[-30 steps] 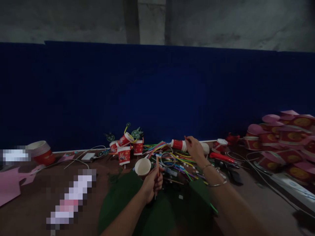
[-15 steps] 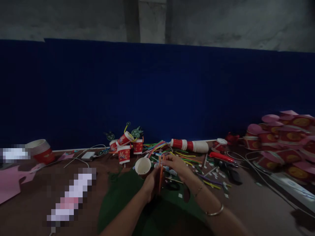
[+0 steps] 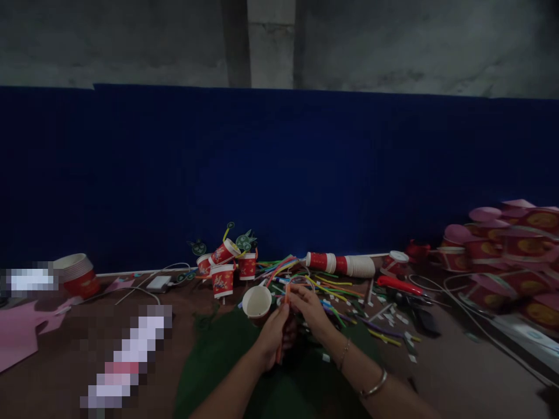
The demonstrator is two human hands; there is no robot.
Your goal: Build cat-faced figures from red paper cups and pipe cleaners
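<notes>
My left hand (image 3: 274, 336) is wrapped round an orange strip (image 3: 279, 352) held upright in front of me. The fingers of my right hand (image 3: 305, 305) pinch the upper end of that strip. Just left of the hands stands a white-lined paper cup (image 3: 257, 301), its open mouth tilted toward me. Behind the hands lies a heap of coloured sticks (image 3: 286, 267), with more sticks and small white paper bits (image 3: 388, 314) to the right. Under my hands is a dark green cloth (image 3: 209, 361).
Red cup figures (image 3: 222, 280) stand at the back. Stacked cups (image 3: 349, 265) lie behind the hands, with a red-handled tool (image 3: 399, 285) farther right. Pink-topped cups (image 3: 493, 250) pile up far right; another cup stack (image 3: 76, 276) and pink paper (image 3: 20, 334) are left.
The orange strip, two-pronged before, now looks like one narrow piece, and my fingers have closed nearer together at its top. The dark loop below my right hand is out of sight. The view has shifted slightly.
</notes>
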